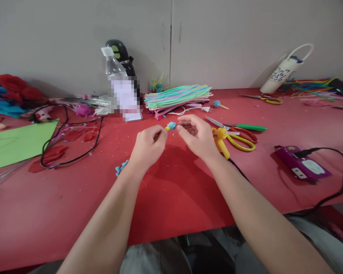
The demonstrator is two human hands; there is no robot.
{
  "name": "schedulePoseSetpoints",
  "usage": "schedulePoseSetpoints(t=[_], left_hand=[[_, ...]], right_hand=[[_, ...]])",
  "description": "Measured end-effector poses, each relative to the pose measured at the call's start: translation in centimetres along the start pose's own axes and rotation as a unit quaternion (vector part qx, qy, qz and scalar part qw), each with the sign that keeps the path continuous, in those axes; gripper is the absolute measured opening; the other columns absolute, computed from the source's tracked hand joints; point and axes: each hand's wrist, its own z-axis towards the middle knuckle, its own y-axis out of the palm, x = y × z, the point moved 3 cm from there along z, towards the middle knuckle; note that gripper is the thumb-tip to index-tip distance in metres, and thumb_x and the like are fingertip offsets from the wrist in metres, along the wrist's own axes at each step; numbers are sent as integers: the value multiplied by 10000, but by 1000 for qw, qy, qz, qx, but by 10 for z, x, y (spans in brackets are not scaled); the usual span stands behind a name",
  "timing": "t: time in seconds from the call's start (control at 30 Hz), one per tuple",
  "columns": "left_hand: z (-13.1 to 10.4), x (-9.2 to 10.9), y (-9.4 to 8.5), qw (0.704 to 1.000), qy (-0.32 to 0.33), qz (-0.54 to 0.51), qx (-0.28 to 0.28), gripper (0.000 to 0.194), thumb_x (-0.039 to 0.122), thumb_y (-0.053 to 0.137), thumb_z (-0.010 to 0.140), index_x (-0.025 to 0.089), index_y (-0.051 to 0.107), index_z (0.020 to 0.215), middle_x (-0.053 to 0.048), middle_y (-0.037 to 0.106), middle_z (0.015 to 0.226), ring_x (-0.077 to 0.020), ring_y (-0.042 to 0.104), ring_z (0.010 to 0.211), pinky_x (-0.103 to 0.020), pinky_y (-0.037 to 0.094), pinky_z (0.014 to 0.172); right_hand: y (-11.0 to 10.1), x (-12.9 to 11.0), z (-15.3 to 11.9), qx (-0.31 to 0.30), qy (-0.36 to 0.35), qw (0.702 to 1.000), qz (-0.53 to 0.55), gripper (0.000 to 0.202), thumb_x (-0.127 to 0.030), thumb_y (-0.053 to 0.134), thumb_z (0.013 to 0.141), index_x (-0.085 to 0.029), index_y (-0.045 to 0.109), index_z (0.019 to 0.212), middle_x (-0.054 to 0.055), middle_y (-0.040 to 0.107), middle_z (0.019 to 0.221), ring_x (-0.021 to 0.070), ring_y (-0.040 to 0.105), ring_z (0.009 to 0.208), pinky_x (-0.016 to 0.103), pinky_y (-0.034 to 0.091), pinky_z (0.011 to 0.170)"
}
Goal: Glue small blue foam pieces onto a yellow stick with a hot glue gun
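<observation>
One blue-and-yellow piece [170, 126] at twelve o'clock is pointing toward two o'clock, the left hand [149, 146] pinching it; the right hand [201, 137] is hovering apart from the left, beside the blue tip, contact unclear.

Pastel pipe-cleaner bundle [178, 98] taken as landmark. Nearer the wearer, left hand [150, 146] grips small blue-and-yellow piece [171, 126]; right hand [198, 137] at its blue end, contact unclear. Clear bottle [114, 66] stands left of bundle.
</observation>
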Motion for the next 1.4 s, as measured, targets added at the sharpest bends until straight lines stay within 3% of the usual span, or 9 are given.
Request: schedulePoseSetpoints(t=[0.1, 0.27, 0.73, 1.13, 1.4], left_hand=[[1, -1, -2, 1000, -1, -5, -2, 249, 285, 496, 884, 189, 518, 655, 27, 426, 579, -113, 370, 555, -258, 271, 525], [1, 1, -3, 1000, 5, 2, -18, 270, 302, 503, 885, 187, 515, 641, 31, 399, 568, -109, 350, 539, -265, 264, 520], [-1, 2, -3, 999, 12, -8, -39, 292, 314, 500, 897, 190, 466, 635, 32, 365, 585, -109, 328, 553, -269, 251, 507], [-1, 4, -2, 998, 23, 4, -50, 298, 314, 500, 904, 181, 454, 641, 40, 360, 586, -100, 327, 565, -260, 254, 523], [4, -9, -6, 999, -41, -14, -27, 282, 357, 472, 921, 179, 625, 766, 19, 489, 575, -118, 421, 546, -250, 306, 528]], right_hand=[[3, 4, 1, -25, 33, 998, 38, 238, -324, 703, 832, -197, 674, 1031, 71, 741, 979, 204, 703, 914, 352, 567, 820], [4, 5, 2, -34, 53, 996, 59, 208, -345, 721, 814, -182, 708, 942, 61, 759, 898, 199, 715, 843, 354, 581, 785], [3, 5, 4, -37, 54, 996, 68, 227, -382, 739, 799, -177, 688, 882, 57, 746, 864, 180, 696, 797, 331, 566, 752], [3, 5, 4, -28, 58, 995, 72, 169, -318, 732, 793, -168, 673, 847, 32, 721, 814, 151, 669, 755, 290, 540, 718], [2, 7, 3, 0, 74, 995, 72, 137, -308, 628, 862, -178, 650, 899, 14, 680, 760, 140, 641, 692, 292, 531, 686]])
